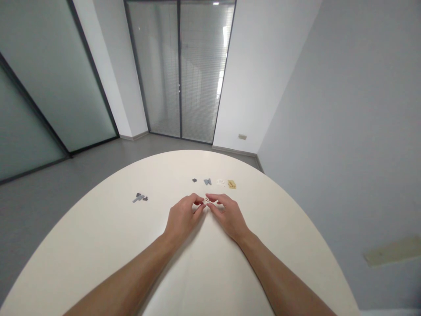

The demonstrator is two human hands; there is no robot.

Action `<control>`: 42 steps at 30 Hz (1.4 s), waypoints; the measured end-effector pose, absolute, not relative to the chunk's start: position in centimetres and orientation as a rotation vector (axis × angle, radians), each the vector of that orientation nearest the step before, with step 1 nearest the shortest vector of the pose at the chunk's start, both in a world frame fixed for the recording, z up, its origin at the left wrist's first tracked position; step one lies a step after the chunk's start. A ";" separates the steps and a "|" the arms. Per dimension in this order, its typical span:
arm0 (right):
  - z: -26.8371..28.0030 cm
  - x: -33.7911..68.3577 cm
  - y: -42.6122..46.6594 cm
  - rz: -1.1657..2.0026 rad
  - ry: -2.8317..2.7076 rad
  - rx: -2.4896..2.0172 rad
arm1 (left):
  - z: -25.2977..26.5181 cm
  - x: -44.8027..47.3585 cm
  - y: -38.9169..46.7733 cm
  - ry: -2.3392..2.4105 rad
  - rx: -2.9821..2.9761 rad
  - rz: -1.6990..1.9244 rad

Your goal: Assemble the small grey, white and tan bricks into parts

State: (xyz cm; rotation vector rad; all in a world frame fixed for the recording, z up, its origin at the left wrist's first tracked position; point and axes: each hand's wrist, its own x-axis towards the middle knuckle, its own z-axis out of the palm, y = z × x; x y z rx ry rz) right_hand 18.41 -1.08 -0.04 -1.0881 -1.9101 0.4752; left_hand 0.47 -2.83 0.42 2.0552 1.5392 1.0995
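Note:
Both hands meet over the middle of the white table [210,272]. Between their fingertips is a small white piece [207,200] with dark marks or gaps, too small to name its kind. My left hand [186,213] pinches it from the left with thumb and forefinger. From the right, my right hand [228,214] has its thumb and fingers closed about the same piece. Just beyond the hands lie a small dark piece [194,180], blue-grey pieces [207,181], white pieces [220,182] and tan pieces [232,184] in a row.
A loose cluster of grey and dark pieces [140,197] lies on the table to the left. The table's rounded far edge [190,151] faces a glass door [179,70]. A plain wall [355,131] stands to the right.

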 end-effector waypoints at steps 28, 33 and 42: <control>0.3 18.2 -1.3 0.648 -1.797 -1.118 | 0.5 0.6 -2.9 1.487 1.995 1.120; 0.4 18.2 -1.3 0.630 -1.795 -1.120 | 0.5 0.7 -2.9 1.498 1.997 1.119; 0.3 18.2 -1.3 0.624 -1.857 -1.065 | 0.4 0.7 -2.8 1.504 1.960 1.174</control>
